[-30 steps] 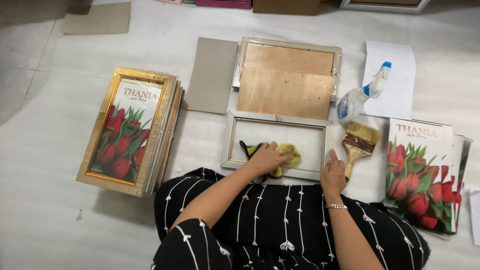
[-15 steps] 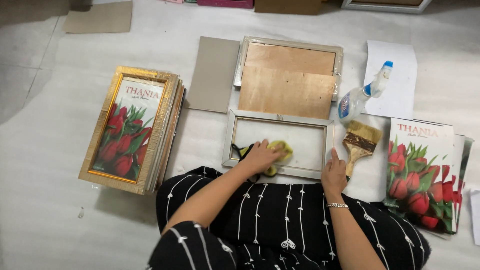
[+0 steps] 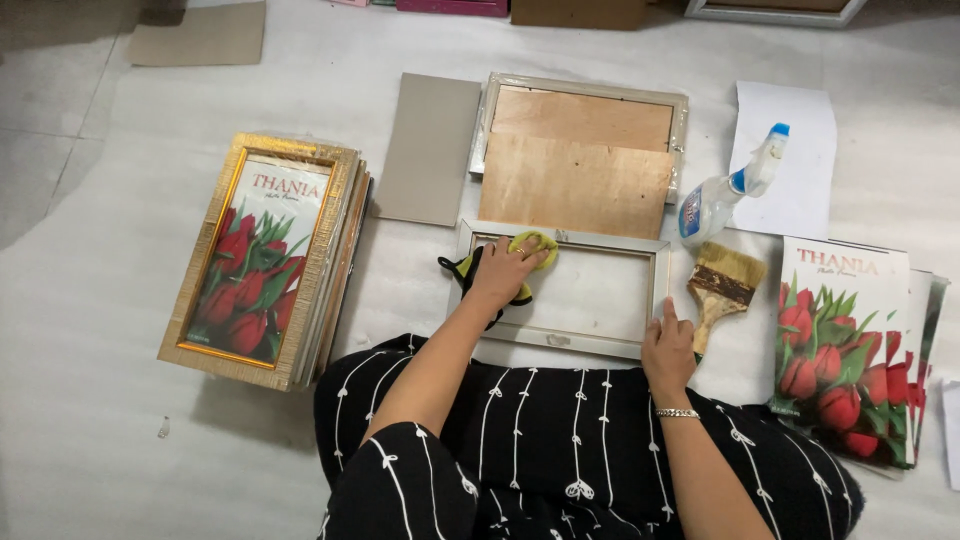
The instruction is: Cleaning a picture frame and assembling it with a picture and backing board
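**Cloth at the frame's upper left corner, long axis running three to nine**

The left hand is pressing a yellow cloth flat against the glass of the white frame, fingers spread over it rather than closed around it. The cloth is sitting at about ten o'clock within the frame, whose long side is lying from nine to three o'clock. The right hand is resting open on the frame's lower right corner, near five o'clock, steadying it. A paintbrush is lying just beside that hand, at one o'clock from it, with a spray bottle beyond.
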